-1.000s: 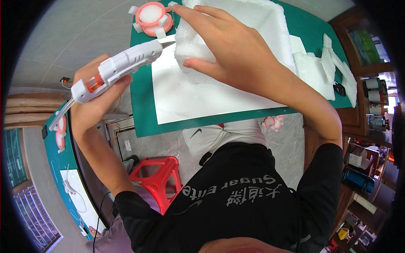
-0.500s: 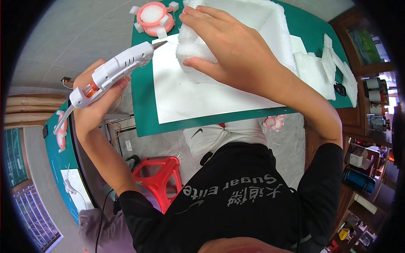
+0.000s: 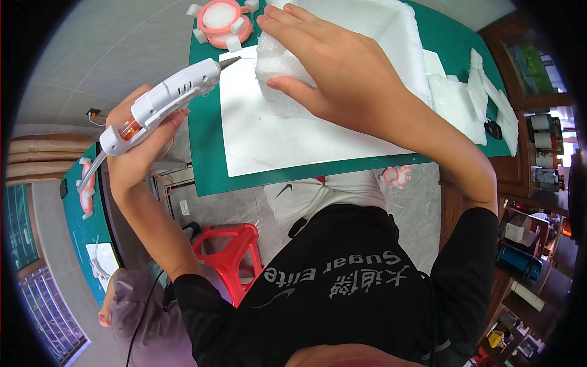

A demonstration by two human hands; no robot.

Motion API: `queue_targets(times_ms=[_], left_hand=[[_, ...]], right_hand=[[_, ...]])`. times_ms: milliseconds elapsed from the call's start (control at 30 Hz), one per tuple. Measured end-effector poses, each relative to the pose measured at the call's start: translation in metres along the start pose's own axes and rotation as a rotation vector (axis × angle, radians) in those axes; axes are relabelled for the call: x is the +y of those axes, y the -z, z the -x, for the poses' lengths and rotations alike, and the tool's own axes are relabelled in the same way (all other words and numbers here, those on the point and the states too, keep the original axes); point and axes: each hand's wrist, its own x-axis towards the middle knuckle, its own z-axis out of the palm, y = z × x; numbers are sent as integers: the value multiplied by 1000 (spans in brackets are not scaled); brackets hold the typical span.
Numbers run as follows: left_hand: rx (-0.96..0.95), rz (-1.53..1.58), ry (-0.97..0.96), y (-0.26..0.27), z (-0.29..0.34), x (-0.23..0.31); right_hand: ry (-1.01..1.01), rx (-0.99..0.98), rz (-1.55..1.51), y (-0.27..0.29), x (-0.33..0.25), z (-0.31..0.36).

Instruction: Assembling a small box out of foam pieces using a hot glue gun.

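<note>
My left hand [image 3: 137,137] is wrapped round a white hot glue gun [image 3: 174,92], with a clear glue stick poking out of its back end. The gun's dark nozzle points right, a short distance from a white foam box [image 3: 416,55]. A thin strand seems to run between nozzle and box. My right hand [image 3: 345,64] grips the box's left wall, thumb on the near side and fingers over the top. Under the box lies a white sheet [image 3: 263,147] on the green table [image 3: 211,174].
A pink ring-shaped piece [image 3: 220,25] with white foam blocks stands at the far left. Foam offcuts [image 3: 455,104] and a small black object [image 3: 492,128] lie at the right. A red stool [image 3: 229,260] is below left, beside a person in purple [image 3: 150,324]. Shelves [image 3: 538,244] line the right.
The glue gun's nozzle has drawn back slightly leftward from the foam box. My right hand keeps its hold. At the lower left, the other person's hand has come into view.
</note>
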Motion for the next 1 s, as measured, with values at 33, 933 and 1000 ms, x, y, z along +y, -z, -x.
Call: queue_targets(times_ms=[33, 933, 1000], left_hand=[[7, -1, -25, 0, 0, -1], [368, 226, 52, -76, -51, -69], [389, 221, 58, -81, -55, -70]], right_hand=[[-6, -3, -7, 0, 0, 0], [9, 165, 106, -9, -2, 5], [50, 173, 115, -6, -2, 3]])
